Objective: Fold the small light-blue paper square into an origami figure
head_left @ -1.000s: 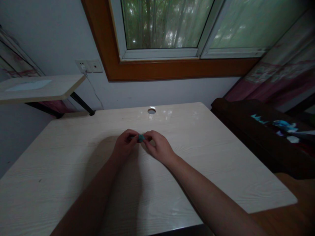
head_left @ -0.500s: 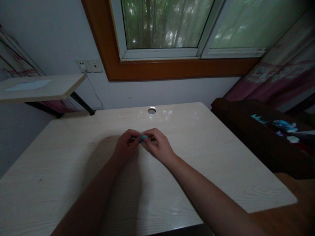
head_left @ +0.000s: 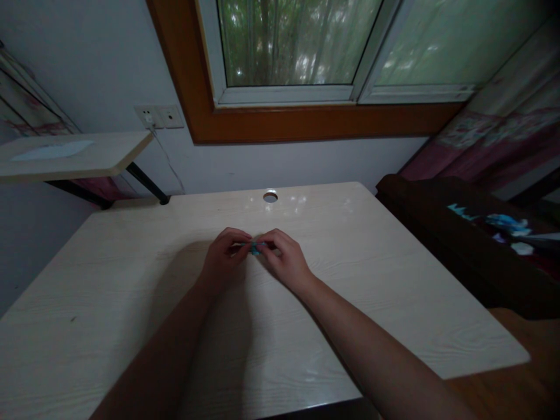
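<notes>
Left hand (head_left: 225, 256) and right hand (head_left: 284, 262) pinch a small teal piece (head_left: 254, 248) over the table (head_left: 131, 291)

Fingertips meet, each hand closed narrowly on one end of the small teal piece, which sits between them near the table's middle; gripping from both sides suits something so tiny, though what it is cannot be told. The cable hole (head_left: 270, 197) lies at 12 o'clock, a side shelf (head_left: 70, 154) at 10 o'clock

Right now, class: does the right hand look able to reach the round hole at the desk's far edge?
Probably yes. Only bare desk lies between the right hand and the round hole, though both it and the left hand pinch a small teal object.
</notes>
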{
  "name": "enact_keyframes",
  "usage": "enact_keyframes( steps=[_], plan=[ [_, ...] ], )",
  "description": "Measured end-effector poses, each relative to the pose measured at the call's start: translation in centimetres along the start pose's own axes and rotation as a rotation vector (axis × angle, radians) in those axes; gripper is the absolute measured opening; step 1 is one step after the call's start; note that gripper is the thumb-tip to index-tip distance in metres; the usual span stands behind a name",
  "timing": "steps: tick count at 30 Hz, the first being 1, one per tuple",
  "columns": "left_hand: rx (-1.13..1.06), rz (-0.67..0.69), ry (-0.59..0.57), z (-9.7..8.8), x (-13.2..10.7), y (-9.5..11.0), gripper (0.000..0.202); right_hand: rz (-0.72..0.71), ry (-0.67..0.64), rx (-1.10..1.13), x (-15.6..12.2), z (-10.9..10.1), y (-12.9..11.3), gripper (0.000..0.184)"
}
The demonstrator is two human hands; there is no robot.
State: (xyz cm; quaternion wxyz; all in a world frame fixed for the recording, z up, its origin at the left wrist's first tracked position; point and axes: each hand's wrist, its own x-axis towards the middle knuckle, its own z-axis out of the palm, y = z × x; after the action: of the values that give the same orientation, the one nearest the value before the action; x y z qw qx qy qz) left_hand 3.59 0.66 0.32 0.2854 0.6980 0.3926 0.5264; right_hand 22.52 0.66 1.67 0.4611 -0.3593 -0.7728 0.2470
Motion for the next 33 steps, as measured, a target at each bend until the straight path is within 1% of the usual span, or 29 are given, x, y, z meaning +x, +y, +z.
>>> enact_keyframes(
  steps=[7,11,15,18,20,24,29,33],
  plan=[
    [0.011,0.039,0.007,-0.22,0.11,-0.44,0.004,-0.006,0.039,0.019,-0.07,0.3,0.39,0.007],
    [-0.023,0.028,0.042,-0.31,0.18,-0.57,0.004,0.018,0.054,0.024,-0.06,0.38,0.48,0.006],
    [-0.102,-0.013,0.079,-0.22,0.14,-0.66,0.007,0.058,0.061,0.046,-0.08,0.37,0.66,0.007],
    [-0.128,-0.029,0.061,-0.11,0.0,-0.67,0.009,0.072,0.062,0.056,-0.09,0.35,0.74,0.006],
    [-0.126,-0.038,0.026,-0.04,-0.08,-0.62,0.01,0.068,0.059,0.056,-0.11,0.33,0.73,0.007],
    [-0.074,-0.043,-0.034,0.06,-0.14,-0.29,0.007,0.047,0.048,0.057,-0.15,0.29,0.6,0.008],
    [-0.081,-0.024,-0.025,0.03,-0.13,0.01,0.006,0.007,0.044,0.038,-0.15,0.23,0.47,0.008],
    [-0.097,-0.034,-0.009,-0.07,-0.19,-0.14,0.005,0.019,0.054,0.028,-0.07,0.14,0.37,0.007]
  ],
)
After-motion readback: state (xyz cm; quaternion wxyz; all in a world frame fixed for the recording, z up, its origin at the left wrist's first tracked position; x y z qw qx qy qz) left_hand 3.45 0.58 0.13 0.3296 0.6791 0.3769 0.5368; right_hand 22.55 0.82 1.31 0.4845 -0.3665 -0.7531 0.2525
